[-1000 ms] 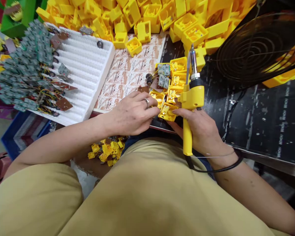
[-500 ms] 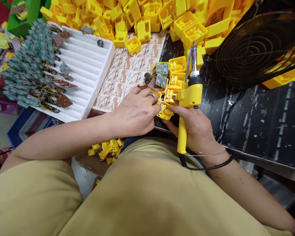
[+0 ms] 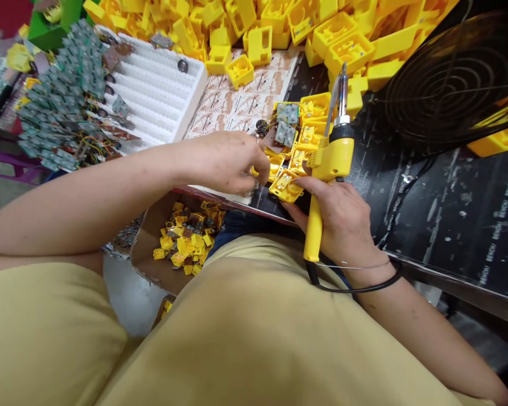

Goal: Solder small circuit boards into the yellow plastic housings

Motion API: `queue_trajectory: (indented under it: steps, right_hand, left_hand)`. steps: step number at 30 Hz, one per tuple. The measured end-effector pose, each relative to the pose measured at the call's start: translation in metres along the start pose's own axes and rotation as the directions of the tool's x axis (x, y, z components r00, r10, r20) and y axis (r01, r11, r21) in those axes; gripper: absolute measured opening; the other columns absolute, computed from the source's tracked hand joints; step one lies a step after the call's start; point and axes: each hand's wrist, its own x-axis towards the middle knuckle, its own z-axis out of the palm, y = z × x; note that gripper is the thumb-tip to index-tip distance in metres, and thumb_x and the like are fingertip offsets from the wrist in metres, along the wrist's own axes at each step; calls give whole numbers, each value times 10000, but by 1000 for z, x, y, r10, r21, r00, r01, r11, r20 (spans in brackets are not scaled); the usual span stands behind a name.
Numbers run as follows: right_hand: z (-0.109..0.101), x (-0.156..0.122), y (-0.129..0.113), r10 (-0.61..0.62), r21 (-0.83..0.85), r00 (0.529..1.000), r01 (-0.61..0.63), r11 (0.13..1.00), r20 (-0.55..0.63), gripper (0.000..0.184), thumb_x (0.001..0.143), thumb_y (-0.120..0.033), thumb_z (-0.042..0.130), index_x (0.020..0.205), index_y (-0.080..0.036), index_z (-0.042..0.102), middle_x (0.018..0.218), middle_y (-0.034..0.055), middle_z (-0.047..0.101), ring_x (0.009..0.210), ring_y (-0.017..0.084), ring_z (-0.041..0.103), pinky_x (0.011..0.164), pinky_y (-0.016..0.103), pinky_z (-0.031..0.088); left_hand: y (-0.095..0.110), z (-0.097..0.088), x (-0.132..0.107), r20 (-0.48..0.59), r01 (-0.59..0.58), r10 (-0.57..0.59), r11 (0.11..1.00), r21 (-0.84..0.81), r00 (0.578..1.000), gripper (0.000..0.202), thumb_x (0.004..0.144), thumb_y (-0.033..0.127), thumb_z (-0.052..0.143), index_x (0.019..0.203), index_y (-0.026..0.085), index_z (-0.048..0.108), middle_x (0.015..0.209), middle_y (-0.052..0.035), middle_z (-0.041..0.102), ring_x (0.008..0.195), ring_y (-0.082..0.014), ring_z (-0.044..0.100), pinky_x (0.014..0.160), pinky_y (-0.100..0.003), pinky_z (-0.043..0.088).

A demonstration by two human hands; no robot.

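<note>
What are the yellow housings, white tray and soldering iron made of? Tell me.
The yellow housing looks like moulded plastic: glossy, thin-walled, evenly coloured. The white tray seems to be polystyrene foam, matt with moulded grooves. The soldering iron has a glossy yellow plastic handle and a shiny metal shaft, probably steel, though the look can't settle that.
</note>
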Motion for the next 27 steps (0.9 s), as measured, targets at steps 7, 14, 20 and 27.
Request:
queue_trajectory:
  steps: [7,14,20,27]
  right_hand:
    - [-3,6,-5,-33,13,998,34,999,-56,411,941,-344,755,1268,-229,534,1015,27,722,910,203,703,930,391,528]
    - [15,25,-19,-66,119,992,79,990,-111,448,931,-306,761,1296,-227,513,1132,62,727,1059,243,711,940,435,587]
    - [22,29,-20,-59,179,980,94,979,-192,414,921,-146,728,1283,-264,565,1064,-4,733,952,177,722,815,325,610]
    - [16,28,-12,78,180,977,-42,983,-200,468,869,-93,767,1264,-232,560,944,-18,757,806,168,731,810,324,609]
  left_hand:
    - [6,26,-15,-160,72,-69,997,8,985,268,854,182,576,1092,174,698,954,-49,732,877,-175,681,791,-276,503]
    - [3,41,-20,-314,66,-159,955,-288,936,373,878,164,588,1251,150,589,946,-17,732,797,-104,667,725,-214,497]
    - [3,42,-21,-371,-12,-108,952,-306,922,318,906,186,586,1217,151,644,952,-29,759,818,-118,689,781,-234,525]
    - [-4,66,-26,-419,84,-109,993,-78,901,278,965,196,514,1068,172,771,1069,-82,747,969,-200,705,886,-332,547]
